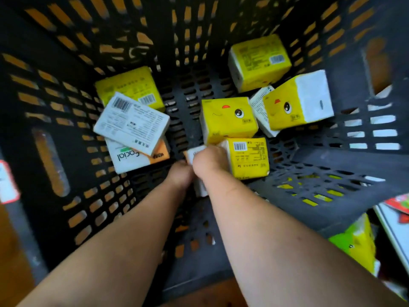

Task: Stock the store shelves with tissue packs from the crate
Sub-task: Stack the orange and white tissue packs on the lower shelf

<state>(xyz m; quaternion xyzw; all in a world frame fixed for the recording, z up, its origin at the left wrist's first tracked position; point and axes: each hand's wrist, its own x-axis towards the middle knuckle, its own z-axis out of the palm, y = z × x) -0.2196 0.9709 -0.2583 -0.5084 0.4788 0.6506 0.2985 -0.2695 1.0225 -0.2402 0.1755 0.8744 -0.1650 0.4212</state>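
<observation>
Right hand [210,161] is curled down over a small white tissue pack [195,152] low on the near floor of the slotted dark crate [345,156], and appears to grip it. The left hand [181,173] closes in on the same pack from the other side, but its fingers are hidden, so I cannot tell whether they clasp or only steady it. Just beside the right hand, and touching it, lies a yellow pack with its barcode up [247,158]. Beyond that sits a yellow cartoon-face pack [228,119]. To the left, a white barcode-side pack [131,122] rests tilted across a "facial" pack [132,159], with another yellow pack [130,87] behind them. Farther right, a tipped face pack [296,100] and a back-label yellow pack [259,60] lean near the far wall. The step in hand looks like picking up from the crate, with most of the stock still to be moved. The next move probably calls for a firm two-handed lift straight up, clear of the neighbouring yellow pack and the deep walls. No shelf is in view.
</observation>
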